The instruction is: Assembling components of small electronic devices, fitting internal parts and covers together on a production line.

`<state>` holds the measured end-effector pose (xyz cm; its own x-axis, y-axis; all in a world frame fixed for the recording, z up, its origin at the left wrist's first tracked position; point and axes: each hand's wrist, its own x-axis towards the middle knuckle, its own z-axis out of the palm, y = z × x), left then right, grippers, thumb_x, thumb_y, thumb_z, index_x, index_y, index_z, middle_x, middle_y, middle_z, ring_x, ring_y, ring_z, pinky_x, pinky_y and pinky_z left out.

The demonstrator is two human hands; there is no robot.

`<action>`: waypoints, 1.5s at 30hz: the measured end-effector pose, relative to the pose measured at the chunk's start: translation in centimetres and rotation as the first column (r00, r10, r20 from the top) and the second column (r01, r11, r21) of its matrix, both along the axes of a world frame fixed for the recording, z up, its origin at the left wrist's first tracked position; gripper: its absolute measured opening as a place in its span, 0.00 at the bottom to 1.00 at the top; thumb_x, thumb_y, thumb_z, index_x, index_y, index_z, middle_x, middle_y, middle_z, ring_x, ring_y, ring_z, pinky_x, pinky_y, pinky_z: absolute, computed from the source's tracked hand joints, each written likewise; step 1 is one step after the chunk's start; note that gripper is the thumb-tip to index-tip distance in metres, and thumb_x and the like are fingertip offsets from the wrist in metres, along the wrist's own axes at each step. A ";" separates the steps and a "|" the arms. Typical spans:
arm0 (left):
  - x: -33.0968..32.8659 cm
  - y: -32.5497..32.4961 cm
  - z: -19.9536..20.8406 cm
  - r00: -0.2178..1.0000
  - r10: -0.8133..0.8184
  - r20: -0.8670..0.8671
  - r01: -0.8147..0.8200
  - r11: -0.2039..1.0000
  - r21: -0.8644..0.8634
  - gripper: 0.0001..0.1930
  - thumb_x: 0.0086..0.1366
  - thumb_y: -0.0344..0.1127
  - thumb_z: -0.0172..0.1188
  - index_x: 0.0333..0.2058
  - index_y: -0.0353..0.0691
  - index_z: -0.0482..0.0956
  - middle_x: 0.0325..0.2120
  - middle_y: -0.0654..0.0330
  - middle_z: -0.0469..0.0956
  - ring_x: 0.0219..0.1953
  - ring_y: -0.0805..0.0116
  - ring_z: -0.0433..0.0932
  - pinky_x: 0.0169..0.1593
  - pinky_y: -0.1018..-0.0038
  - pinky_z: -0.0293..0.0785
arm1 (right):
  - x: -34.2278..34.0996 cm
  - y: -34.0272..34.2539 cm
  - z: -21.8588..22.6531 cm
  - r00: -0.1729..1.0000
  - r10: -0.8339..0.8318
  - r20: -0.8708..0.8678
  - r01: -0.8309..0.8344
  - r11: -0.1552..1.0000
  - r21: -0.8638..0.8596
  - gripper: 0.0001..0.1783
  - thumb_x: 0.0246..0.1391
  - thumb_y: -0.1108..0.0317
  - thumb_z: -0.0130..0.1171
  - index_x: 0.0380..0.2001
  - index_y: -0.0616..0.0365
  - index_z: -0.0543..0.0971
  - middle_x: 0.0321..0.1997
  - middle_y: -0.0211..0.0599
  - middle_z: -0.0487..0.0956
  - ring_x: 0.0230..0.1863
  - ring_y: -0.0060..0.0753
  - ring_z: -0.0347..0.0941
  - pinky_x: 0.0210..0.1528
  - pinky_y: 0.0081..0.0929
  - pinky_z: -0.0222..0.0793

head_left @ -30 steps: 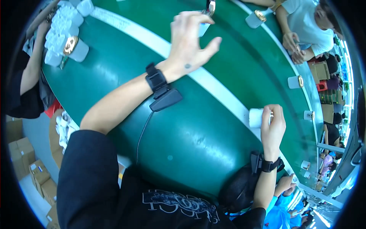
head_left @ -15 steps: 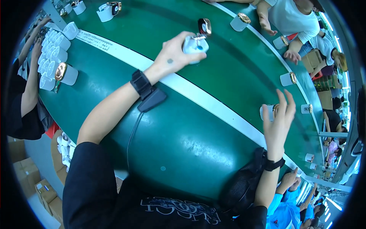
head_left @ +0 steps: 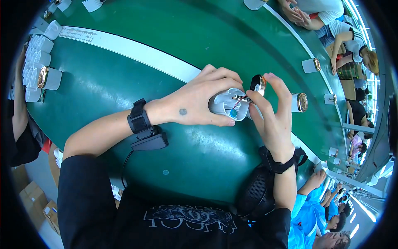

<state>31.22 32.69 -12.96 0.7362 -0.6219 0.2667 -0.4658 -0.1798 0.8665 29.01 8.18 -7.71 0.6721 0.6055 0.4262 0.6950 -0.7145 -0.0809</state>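
My left hand (head_left: 207,97) is wrapped round a white plastic housing (head_left: 229,103), its open end turned up toward me. Inside it show a round blue part (head_left: 233,113) and thin red and dark wires. Close on its right is a black cap with a gold rim (head_left: 258,84), which appears joined to the housing by the wires. Fingers of my right hand (head_left: 275,120) close on the cap from both sides; its thumb is partly hidden beside the housing. Both hands are over the white strip along the belt.
A gold-topped white unit (head_left: 299,102) lies just beyond my right hand. Another gold-topped unit (head_left: 50,79) stands left, beside stacked clear cups (head_left: 39,58). More units rest along the green belt (head_left: 186,37) and its far rail. Co-workers sit across and at right.
My left hand has brought the housing from over the belt nearer and to the right. My right hand, spread and bare before, has moved left and taken the cap.
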 end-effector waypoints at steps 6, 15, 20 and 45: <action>-0.3 0.1 1.0 0.979 -0.100 -0.180 0.111 0.993 0.052 0.37 0.54 0.45 0.77 0.61 0.40 0.74 0.55 0.58 0.75 0.54 0.58 0.67 0.60 0.63 0.68 | 0.5 -0.4 -0.3 0.993 0.091 -0.078 -0.085 0.993 0.085 0.33 0.37 0.82 0.73 0.50 0.46 0.82 0.62 0.48 0.71 0.65 0.56 0.71 0.61 0.49 0.73; -0.8 -0.2 0.4 0.973 -0.146 -0.179 0.149 0.989 0.007 0.37 0.54 0.46 0.76 0.62 0.43 0.75 0.52 0.58 0.77 0.49 0.59 0.68 0.57 0.65 0.69 | -1.0 -1.5 4.3 0.986 0.116 -0.119 -0.130 0.985 -0.117 0.28 0.30 0.67 0.76 0.43 0.44 0.86 0.50 0.41 0.71 0.40 0.40 0.76 0.42 0.38 0.73; -0.6 -0.2 0.3 0.978 -0.182 -0.105 0.186 0.982 0.033 0.36 0.54 0.49 0.75 0.60 0.44 0.77 0.48 0.60 0.80 0.46 0.60 0.69 0.55 0.65 0.69 | -1.3 -1.8 3.7 0.985 0.132 -0.109 -0.145 0.982 -0.118 0.30 0.32 0.50 0.77 0.42 0.51 0.85 0.42 0.41 0.73 0.37 0.44 0.73 0.38 0.39 0.69; -1.1 -0.9 0.0 0.892 -0.435 -0.123 0.431 0.900 -0.061 0.27 0.53 0.46 0.73 0.51 0.43 0.81 0.30 0.57 0.85 0.34 0.58 0.83 0.42 0.64 0.76 | -3.2 2.1 8.7 0.896 0.195 -0.399 -0.300 0.928 -0.221 0.29 0.49 0.48 0.70 0.39 0.67 0.84 0.30 0.40 0.80 0.24 0.38 0.74 0.28 0.30 0.67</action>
